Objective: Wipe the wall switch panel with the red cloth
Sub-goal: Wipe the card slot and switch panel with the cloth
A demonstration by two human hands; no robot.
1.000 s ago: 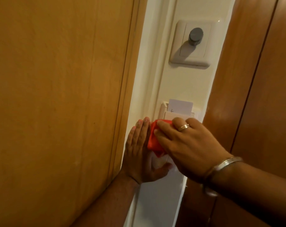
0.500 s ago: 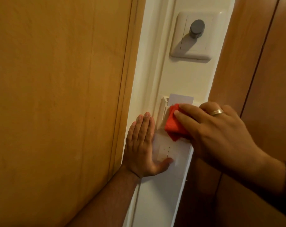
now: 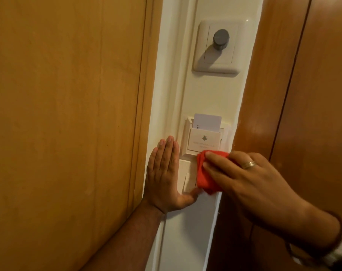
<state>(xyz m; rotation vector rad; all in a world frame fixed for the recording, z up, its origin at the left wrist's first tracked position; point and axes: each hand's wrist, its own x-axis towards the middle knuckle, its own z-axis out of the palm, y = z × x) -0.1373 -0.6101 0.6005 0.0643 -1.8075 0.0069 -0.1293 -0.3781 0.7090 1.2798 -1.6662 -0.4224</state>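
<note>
Red cloth (image 3: 205, 173) pressed under right hand (image 3: 250, 184) against switch panel (image 3: 185, 173).

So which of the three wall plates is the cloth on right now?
The bottom one, the rocker switch panel: the red cloth covers its right half. The card holder sits just above; the dimmer knob plate is far above.

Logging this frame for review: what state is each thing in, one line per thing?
Red cloth: bunched, pressed on the switch panel by the right hand.
Switch panel: right part covered by the cloth.
Right hand: fingers flat on the cloth.
Left hand: open, flat on the wall beside the panel, holding nothing.
Key card: upright in the card holder, top half showing.
Dimmer knob: untouched; setting unreadable.
</note>
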